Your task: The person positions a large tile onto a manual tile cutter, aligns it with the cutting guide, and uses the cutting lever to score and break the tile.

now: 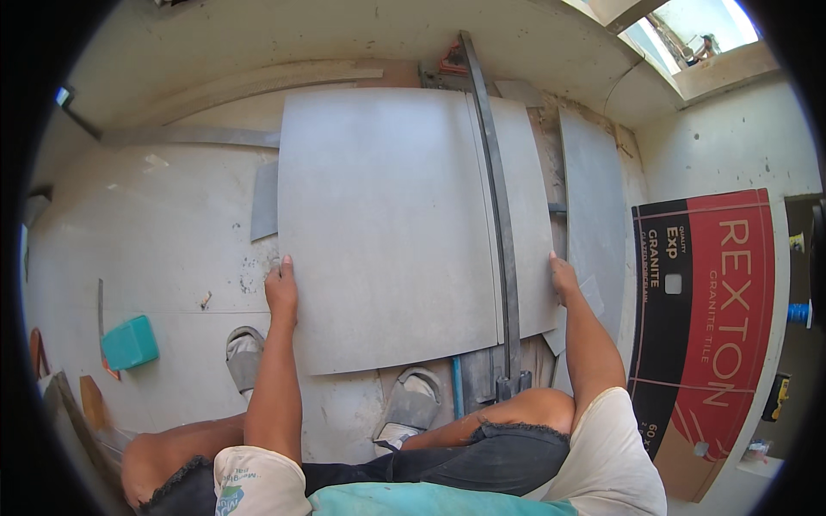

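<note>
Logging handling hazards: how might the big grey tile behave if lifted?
The tile is probably stiff and brittle, being a flat, thin-looking slab. It seems heavy, filling most of the gap between left hand and right hand. It may part at the dark line beside the metal bar.

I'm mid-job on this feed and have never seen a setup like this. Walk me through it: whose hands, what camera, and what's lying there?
There is no machine: these are a person's bare hands. The single picture comes from a wide fisheye camera on that person's head, looking down, so straight edges bend near the rim.

In the middle lies a large light-grey tile, with a long dark metal bar across it and a thin seam beside the bar. The left hand is at its left edge, the right hand at its right; how far the fingers curl under is hidden.

A teal box sits on the floor at left; a red-and-black tile carton is at right.
</note>
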Action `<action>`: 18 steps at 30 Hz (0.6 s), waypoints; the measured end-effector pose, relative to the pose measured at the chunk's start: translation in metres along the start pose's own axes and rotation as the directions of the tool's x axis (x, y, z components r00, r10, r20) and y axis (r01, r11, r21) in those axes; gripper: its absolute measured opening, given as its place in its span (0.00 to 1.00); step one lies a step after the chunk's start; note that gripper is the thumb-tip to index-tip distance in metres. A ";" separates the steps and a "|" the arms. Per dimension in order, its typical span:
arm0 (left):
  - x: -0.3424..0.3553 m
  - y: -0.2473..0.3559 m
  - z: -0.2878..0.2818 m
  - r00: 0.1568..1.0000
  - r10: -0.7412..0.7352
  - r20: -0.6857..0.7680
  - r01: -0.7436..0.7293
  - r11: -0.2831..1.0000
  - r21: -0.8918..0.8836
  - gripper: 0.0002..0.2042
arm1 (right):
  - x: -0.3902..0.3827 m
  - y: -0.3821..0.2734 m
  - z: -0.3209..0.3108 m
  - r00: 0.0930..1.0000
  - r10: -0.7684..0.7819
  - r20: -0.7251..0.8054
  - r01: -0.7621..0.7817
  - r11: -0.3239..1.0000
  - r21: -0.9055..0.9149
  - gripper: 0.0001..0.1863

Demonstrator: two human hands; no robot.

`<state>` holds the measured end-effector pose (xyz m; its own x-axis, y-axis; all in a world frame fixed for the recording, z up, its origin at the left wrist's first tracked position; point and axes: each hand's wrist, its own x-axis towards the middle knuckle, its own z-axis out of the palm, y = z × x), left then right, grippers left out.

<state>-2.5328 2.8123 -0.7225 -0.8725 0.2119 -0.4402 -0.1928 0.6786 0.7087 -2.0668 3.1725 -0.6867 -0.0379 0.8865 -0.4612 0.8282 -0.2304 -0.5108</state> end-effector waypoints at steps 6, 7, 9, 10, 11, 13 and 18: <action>0.015 0.012 -0.015 0.999 0.039 -0.003 -0.039 0.998 0.040 0.26 | -0.013 -0.014 0.008 0.992 0.034 0.120 -0.022 0.995 -0.099 0.31; 0.018 0.008 -0.014 0.998 0.053 -0.023 -0.052 0.998 0.047 0.26 | -0.014 -0.013 0.009 0.991 0.043 0.124 -0.033 0.996 -0.081 0.31; 0.020 0.009 -0.015 0.997 0.071 -0.041 -0.069 0.996 0.047 0.26 | -0.016 -0.016 0.010 0.990 0.051 0.129 -0.043 0.997 -0.063 0.32; 0.020 0.010 -0.017 0.997 0.070 -0.042 -0.068 0.997 0.039 0.26 | -0.015 -0.019 0.011 0.990 0.054 0.132 -0.047 0.997 -0.053 0.32; 0.018 0.011 -0.014 0.997 0.065 -0.033 -0.064 0.998 0.031 0.26 | -0.014 -0.016 0.007 0.990 0.058 0.128 -0.050 0.997 -0.063 0.32; 0.020 0.014 -0.010 0.996 0.082 -0.017 -0.082 0.997 0.009 0.26 | -0.009 -0.010 0.002 0.989 0.069 0.128 -0.059 0.995 -0.082 0.33; 0.022 -0.001 -0.006 0.999 0.045 -0.010 -0.046 0.997 -0.057 0.25 | -0.011 -0.011 0.012 0.991 0.102 0.090 -0.101 0.995 -0.014 0.30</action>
<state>-2.5546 2.8125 -0.7299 -0.8849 0.2355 -0.4020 -0.1777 0.6270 0.7585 -2.0823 3.1611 -0.6843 -0.0036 0.8186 -0.5744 0.8356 -0.3131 -0.4514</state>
